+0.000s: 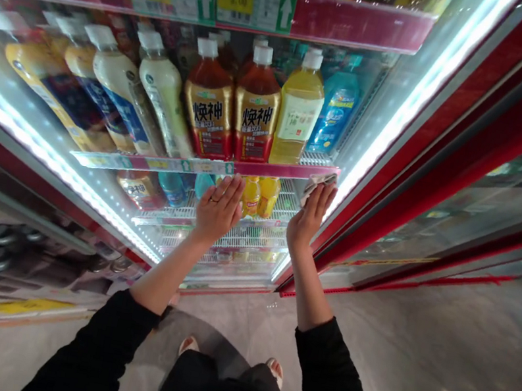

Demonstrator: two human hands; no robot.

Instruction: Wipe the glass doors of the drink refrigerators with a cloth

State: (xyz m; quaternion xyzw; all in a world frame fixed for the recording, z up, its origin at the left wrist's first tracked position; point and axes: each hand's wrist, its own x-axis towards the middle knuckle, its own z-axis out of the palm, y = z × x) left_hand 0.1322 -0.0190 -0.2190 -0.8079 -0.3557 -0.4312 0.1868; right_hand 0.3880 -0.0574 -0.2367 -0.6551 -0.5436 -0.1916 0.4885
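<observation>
Fridge [405,113] with a red frame stands open, lit by bright strips down both sides. Its door [497,161] swings out to the right, glass panel facing the floor [438,359]. Middle shelf [206,166] carries a row of bottles: pale milky ones on the left, two brown tea bottles [232,114] in the centre, a yellow bottle [296,118] and a blue bottle [336,111] on the right. Small yellow bottles [259,196] stand on the wire shelf below. Left hand [219,208] lies flat with fingers spread, just under the middle shelf's front edge and touching it. Right hand [310,216] presses a cloth [319,182] against the right end of that same edge, fingers together over the cloth.
</observation>
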